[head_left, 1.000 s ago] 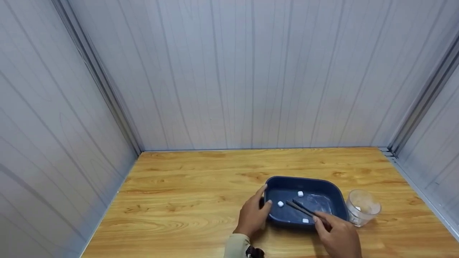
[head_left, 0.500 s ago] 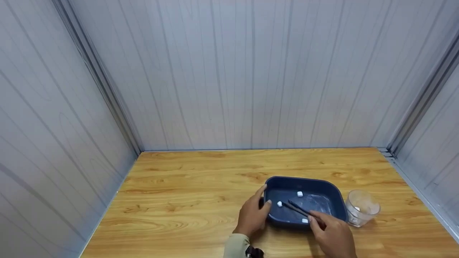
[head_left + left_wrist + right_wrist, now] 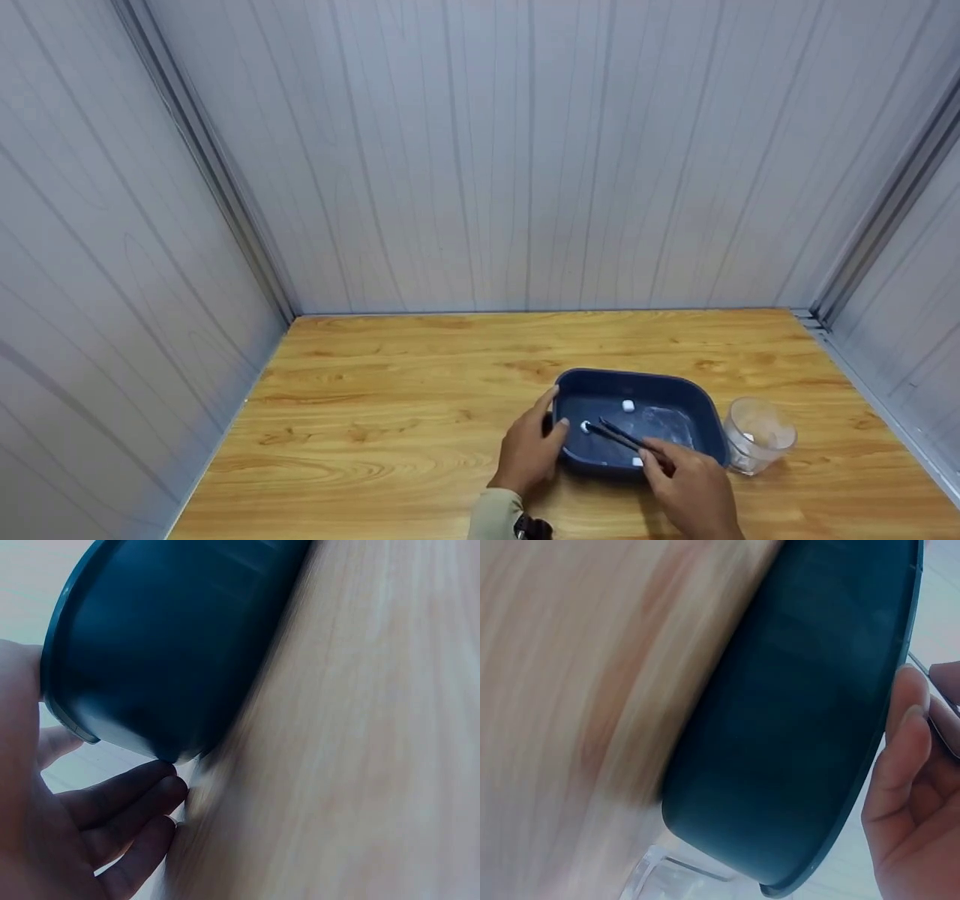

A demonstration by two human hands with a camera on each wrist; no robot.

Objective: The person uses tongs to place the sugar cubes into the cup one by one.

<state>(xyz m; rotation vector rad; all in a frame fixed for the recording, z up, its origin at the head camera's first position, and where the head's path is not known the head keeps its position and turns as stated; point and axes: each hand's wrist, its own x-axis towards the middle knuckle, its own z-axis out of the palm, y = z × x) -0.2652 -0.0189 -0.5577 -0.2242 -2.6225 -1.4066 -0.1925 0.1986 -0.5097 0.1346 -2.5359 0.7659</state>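
A dark blue rectangular tray [image 3: 637,382] sits on the table, holding several small white cubes, one cube [image 3: 628,406] near its middle. My left hand [image 3: 529,442] lies at the tray's left end, thumb and index fingertips at the rim. In the left wrist view its other fingers [image 3: 120,799] stretch fairly straight to the outer wall. With thumb and fingers, my right hand [image 3: 690,480] pinches dark tweezers [image 3: 619,435] over the tray's front rim. The tweezers' spread tips point left, the nearer one right at the left cube [image 3: 585,427]. Another cube [image 3: 637,462] lies near the front wall, partly behind the right hand.
A clear glass [image 3: 759,435] with white pieces in it stands close to the tray's right end. The wood-patterned table [image 3: 375,420] meets a pale back wall [image 3: 480,187] and side walls.
My right hand has moved slightly left with the tweezers, bringing the nearer tip from beside the left cube up to it. My left hand and the tray have stayed in place.
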